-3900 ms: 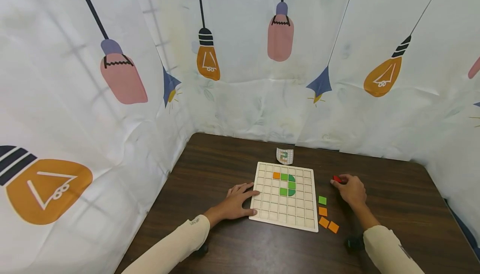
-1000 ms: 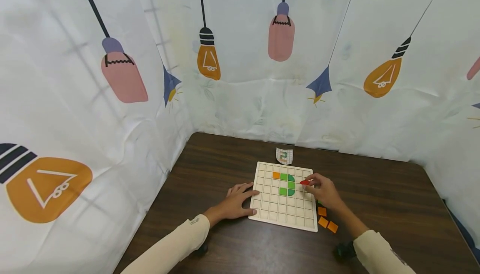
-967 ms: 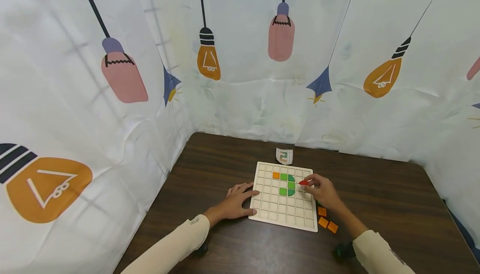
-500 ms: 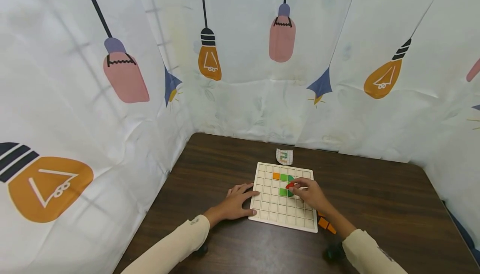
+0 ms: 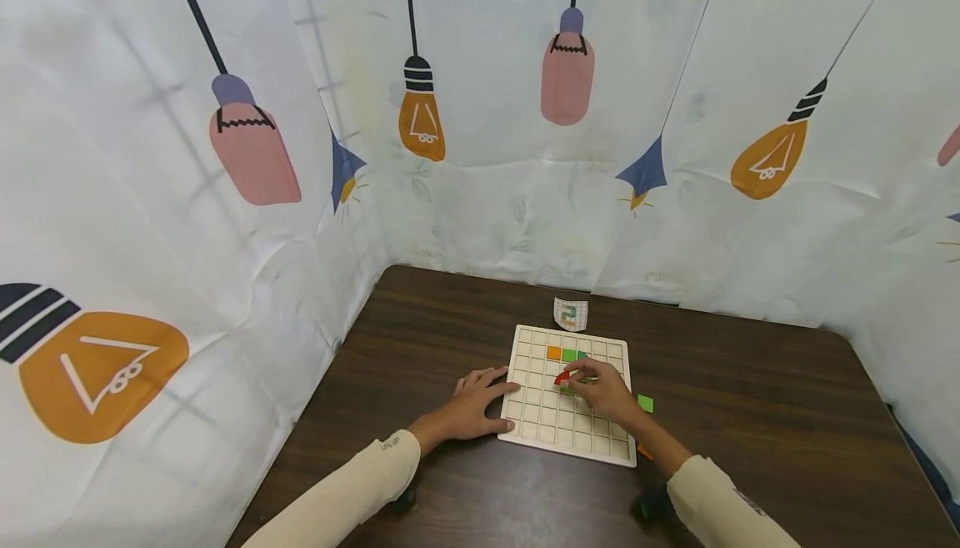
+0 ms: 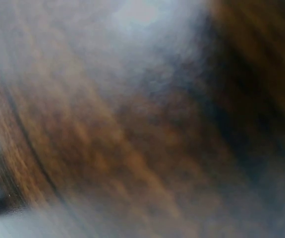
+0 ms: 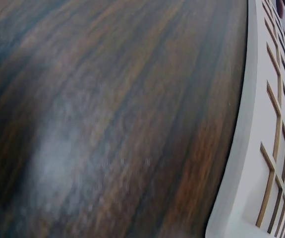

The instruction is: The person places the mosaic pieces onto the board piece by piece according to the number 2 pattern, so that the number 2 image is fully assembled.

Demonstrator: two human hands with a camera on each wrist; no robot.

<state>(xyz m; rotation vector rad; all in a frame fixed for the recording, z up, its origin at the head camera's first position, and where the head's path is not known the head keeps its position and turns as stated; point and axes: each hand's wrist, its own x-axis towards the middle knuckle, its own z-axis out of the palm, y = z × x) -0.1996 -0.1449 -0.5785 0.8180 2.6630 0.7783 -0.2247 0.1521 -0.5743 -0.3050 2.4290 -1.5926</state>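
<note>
Held in the pinching grip of the right hand (image 5: 600, 385), between thumb and fingertips: a red piece (image 5: 562, 377), small and thin, with a curved side, tipped up over the board (image 5: 536, 423); contact with the surface below impossible to tell. Set in from the far edge of the desk (image 5: 450, 314), roughly midway between left and right edges: that board, a pale, smooth, square plate ruled into square cells, brown-lined and thick-rimmed in the right wrist view. Open and relaxed, the grip of the left hand (image 5: 474, 409), with fingers spread, index fingertip and thumb against the board's left edge. Toward the board's far edge, side by side in a row: a square orange tile (image 5: 553, 353), a square light green tile (image 5: 569, 354) and a darker green tile (image 5: 582, 355), this last partly covered by the right hand. Just below the red piece in the head view, a sliver of a lower green tile (image 5: 565, 391). Just beyond the board's right edge, flat on the desk: a loose green tile (image 5: 645, 404), square, and, closer to the board's near right corner, a loose orange tile (image 5: 644, 452), mostly hidden by the right forearm. Between the board and the desk's far edge, a curling paper card (image 5: 570, 314) with a printed grid and coloured figure. Streaked with dark brown wood grain, the desk, blurred under pale glare in the left wrist view. Behind the far edge, wrinkled white cloth (image 5: 495, 214) printed with lamps.
</note>
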